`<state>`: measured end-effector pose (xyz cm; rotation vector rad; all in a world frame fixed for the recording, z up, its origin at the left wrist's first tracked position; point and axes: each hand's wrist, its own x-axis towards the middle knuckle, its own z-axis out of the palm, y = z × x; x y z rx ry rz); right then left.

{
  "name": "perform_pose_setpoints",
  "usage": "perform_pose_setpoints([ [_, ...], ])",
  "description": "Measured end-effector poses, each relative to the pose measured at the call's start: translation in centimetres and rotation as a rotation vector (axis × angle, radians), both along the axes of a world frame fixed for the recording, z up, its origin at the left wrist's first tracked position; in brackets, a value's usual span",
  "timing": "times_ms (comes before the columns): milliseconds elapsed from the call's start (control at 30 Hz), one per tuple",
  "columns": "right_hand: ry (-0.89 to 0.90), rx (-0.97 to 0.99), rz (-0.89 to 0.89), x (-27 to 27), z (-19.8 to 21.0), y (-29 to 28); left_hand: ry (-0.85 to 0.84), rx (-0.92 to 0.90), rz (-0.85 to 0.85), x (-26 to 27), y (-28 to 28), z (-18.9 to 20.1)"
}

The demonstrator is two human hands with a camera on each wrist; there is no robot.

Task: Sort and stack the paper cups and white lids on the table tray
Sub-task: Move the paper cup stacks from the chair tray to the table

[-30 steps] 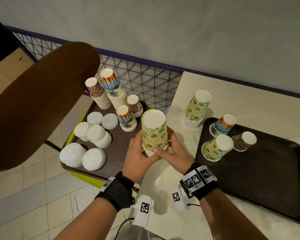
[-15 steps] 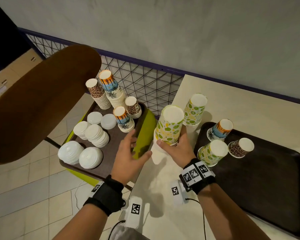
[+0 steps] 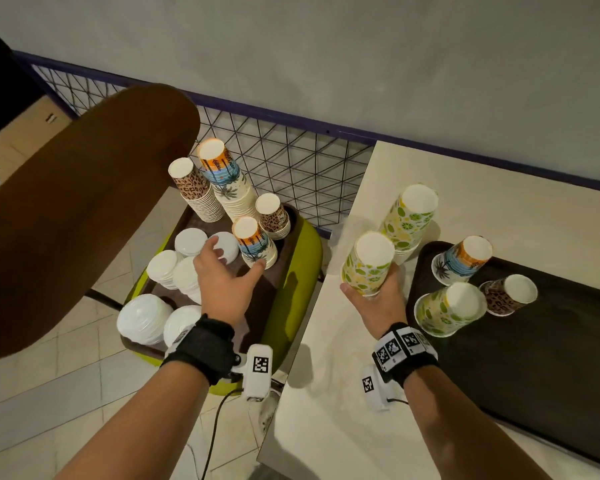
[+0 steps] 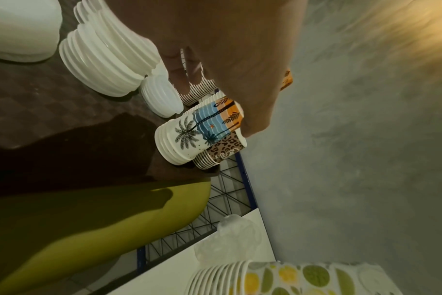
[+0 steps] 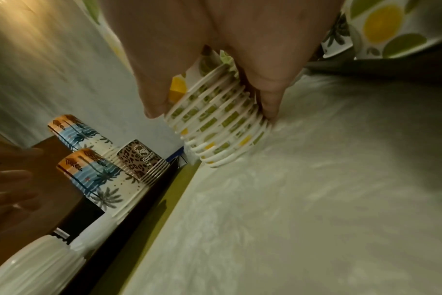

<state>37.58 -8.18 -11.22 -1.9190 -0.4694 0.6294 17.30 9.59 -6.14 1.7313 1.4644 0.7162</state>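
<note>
My right hand [image 3: 371, 289] grips an upside-down stack of lemon-print cups [image 3: 368, 268] by its lower rims [image 5: 222, 139], at the table's left edge; whether it touches the table is unclear. A taller lemon-print stack [image 3: 409, 220] stands just behind it. The dark table tray [image 3: 534, 358] holds three cups: palm-print [image 3: 461, 261], lemon-print [image 3: 447, 310] and leopard-print [image 3: 510, 296]. My left hand [image 3: 236, 258] hovers open over the chair's tray, with its thumb near a short palm-print stack [image 3: 253, 244] and its fingers over white lids [image 3: 191, 240].
A brown tray [image 3: 257, 306] on a green chair seat [image 3: 302, 271] carries leopard-print [image 3: 194, 192] and palm-print cup stacks [image 3: 226, 181] and several piles of white lids [image 3: 142, 317]. A brown chair back [image 3: 66, 220] rises at left. A wire grid [image 3: 291, 161] runs along the wall.
My right hand carried the lemon-print stack from over the chair's tray rightward to the table. My left hand let go of it and moved left toward the lids and the palm-print stack.
</note>
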Motion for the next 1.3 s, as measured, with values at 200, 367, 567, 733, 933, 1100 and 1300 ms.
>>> perform_pose_setpoints([
  [200, -0.049, -0.013, -0.005, -0.4, -0.4, -0.7, 0.013, -0.032, -0.025, 1.0, 2.5, -1.8],
  [367, -0.167, -0.090, -0.156, -3.7, 0.5, -2.9, 0.035, 0.011, -0.058, 2.0, 4.2, -2.4],
  [567, -0.382, -0.086, 0.111, -7.6, 1.3, -3.5, 0.076, 0.052, -0.126, 2.1, 4.8, -3.8],
  [733, -0.314, -0.083, 0.263, -8.5, 0.9, -2.1, 0.158, 0.075, -0.177, 0.5, 4.0, -5.4],
  [933, -0.271, -0.056, 0.347, -8.5, 0.8, -1.1, 0.048, 0.002, -0.114, -0.8, 1.5, -6.4],
  [1100, -0.253, -0.069, 0.364, -8.0, 0.3, -1.0, 0.071, -0.062, -0.100, -0.2, 1.4, -7.6],
  [1300, -0.243, -0.101, 0.405, -7.7, 0.2, -1.4, -0.026, -0.116, -0.092, 0.7, 1.0, -7.8],
])
